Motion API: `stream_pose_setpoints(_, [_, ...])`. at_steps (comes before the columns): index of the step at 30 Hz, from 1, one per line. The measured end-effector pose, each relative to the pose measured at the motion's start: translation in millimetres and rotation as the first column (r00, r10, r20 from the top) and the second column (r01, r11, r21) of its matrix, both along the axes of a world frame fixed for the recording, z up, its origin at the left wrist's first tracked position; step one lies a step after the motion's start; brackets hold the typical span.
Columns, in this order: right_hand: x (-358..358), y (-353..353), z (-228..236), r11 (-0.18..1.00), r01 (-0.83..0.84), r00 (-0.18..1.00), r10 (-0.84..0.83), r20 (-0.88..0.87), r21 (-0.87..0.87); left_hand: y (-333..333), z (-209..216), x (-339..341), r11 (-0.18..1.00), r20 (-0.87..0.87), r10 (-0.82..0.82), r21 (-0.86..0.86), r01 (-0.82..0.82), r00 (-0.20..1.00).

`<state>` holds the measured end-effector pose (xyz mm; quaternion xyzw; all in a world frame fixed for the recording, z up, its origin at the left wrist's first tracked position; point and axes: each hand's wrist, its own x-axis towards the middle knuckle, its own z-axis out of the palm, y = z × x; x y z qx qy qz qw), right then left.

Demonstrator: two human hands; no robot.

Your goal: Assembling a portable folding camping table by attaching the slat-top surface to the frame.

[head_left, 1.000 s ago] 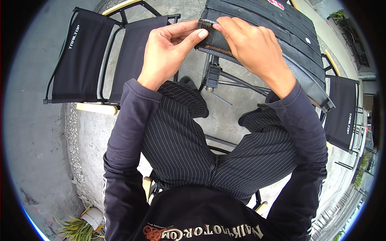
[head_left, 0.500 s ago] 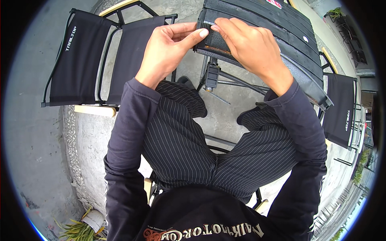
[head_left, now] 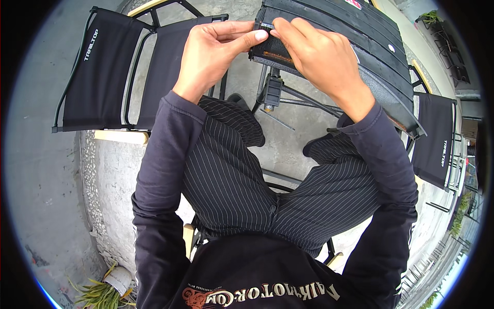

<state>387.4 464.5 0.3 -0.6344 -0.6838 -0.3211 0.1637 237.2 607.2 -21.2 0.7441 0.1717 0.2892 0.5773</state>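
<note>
A black table (head_left: 329, 36) with a slatted top stands in front of me. At its near left corner my left hand (head_left: 211, 56) is closed, its thumb and fingers pressed together around a small dark ribbed piece (head_left: 264, 32). A thin pale strip shows along the upper edge of this piece. From the other side my right hand (head_left: 321, 59) pinches close to the same piece, fingers curled and thumb tip almost touching the left thumb. Whatever lies between the right fingertips is hidden. I cannot tell whether the piece is fixed to the table.
Two black fabric chairs (head_left: 105, 72) stand to the left, and another black chair (head_left: 435, 139) is at the right. Under the tabletop a black leg frame (head_left: 272, 92) rests on the grey concrete floor. A potted plant (head_left: 117, 280) sits at the lower left.
Both hands have shifted very slightly upward in the picture, still together at the table corner. Their closed fingers look nearly the same.
</note>
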Motion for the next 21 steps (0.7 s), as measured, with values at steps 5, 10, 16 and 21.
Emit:
stream_pose_setpoints(5, [0.9,-0.6,1.3,1.0,-0.012,0.996,0.015,0.084,-0.029,0.0,0.7,1.1,0.995,-0.03,0.03,0.099,-0.027,0.999])
stream_pose_setpoints(10, [0.0,-0.2,2.2,0.998,0.011,0.997,-0.006,0.079,-0.055,0.6,-0.1,1.9,0.999,0.027,-0.046,0.015,0.046,0.999])
stream_pose_setpoints(16, [-0.2,-14.9,16.2,0.991,-0.029,0.997,0.02,-0.071,-0.133,0.5,-0.3,4.0,1.0,0.019,-0.01,-0.016,0.01,1.0])
stream_pose_setpoints(21, [6.1,-27.1,20.7,0.974,-0.009,0.988,-0.027,-0.155,-0.228,1.7,1.1,3.2,1.0,-0.027,-0.022,-0.001,0.022,0.999])
